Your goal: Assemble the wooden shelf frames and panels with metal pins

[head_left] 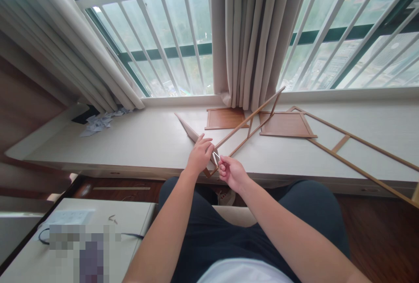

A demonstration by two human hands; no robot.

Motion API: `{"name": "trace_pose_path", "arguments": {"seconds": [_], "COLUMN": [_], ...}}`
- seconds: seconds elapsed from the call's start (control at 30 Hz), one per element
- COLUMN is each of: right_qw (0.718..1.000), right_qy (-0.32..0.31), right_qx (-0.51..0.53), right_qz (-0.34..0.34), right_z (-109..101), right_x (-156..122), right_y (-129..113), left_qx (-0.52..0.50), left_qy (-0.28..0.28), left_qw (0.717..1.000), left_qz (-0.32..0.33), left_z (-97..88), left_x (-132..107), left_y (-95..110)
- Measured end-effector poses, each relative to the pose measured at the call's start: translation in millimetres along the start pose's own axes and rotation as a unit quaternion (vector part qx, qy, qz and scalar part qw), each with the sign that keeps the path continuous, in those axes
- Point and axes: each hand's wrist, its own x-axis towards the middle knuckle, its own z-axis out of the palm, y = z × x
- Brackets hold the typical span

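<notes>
- My right hand (233,174) is closed in a pinch around a slim, pale, metallic-looking rod (216,155), set at the joint under my fingers.
- My left hand (200,155) lies over the near end of a tilted brown wooden panel (185,126), fingers spread; whether the thumb grips beneath, I can't make out.
- That panel meets a slender brown wooden frame with crossbars (252,119) at the front edge of the sill, right in front of me.
- If my left hand eases off, I think the panel could tip, since it stands at a slant.
- The rod could slip, I judge, because it is thin and only my fingertips hold it; a skid might scratch the wood.
- The frame reaches out behind the joint, so a bump on its far end could twist everything out of line.
- Under it all runs a broad white wood-grain sill (150,139), with a flat reddish-brown panel (225,119) and a long ladder-like wooden frame (342,143) on it.
- Beige pleated curtains (244,34) hang between railed windows; crumpled white paper scraps (96,123) lie to the left.
</notes>
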Motion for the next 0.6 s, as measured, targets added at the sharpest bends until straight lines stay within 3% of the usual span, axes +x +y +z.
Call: {"name": "trace_pose_path", "arguments": {"seconds": [0.23, 0.6], "right_qw": [0.991, 0.976], "right_qy": [-0.04, -0.078], "right_qx": [0.105, 0.177], "right_qz": [0.076, 0.098], "right_z": [0.8, 0.8], "right_x": [-3.3, -1.1], "right_y": [-3.0, 2.6], "left_qx": [0.008, 0.006], "left_qy": [-0.004, -0.005], "left_qw": [1.0, 1.0], "left_qz": [0.005, 0.006], "left_z": [-0.2, 2.1], "left_x": [0.2, 0.2], "left_y": [0.2, -3.9]}}
